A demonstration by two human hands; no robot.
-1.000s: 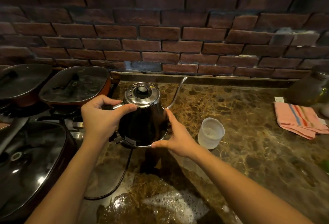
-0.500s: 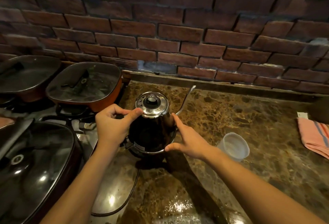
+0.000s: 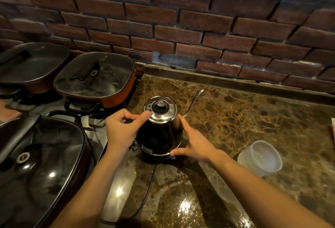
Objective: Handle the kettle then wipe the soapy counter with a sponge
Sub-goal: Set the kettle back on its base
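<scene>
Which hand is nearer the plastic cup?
Right. The right hand rests on the kettle's right side, apart from the cup further right; the left hand is at the kettle's far side.

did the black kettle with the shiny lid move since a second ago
Yes. The black gooseneck kettle with the shiny lid was lifted above the brown marble counter and now sits down on its base, no gap beneath.

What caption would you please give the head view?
Both hands, left and right, steady a kettle on its base beside a plastic cup.
</scene>
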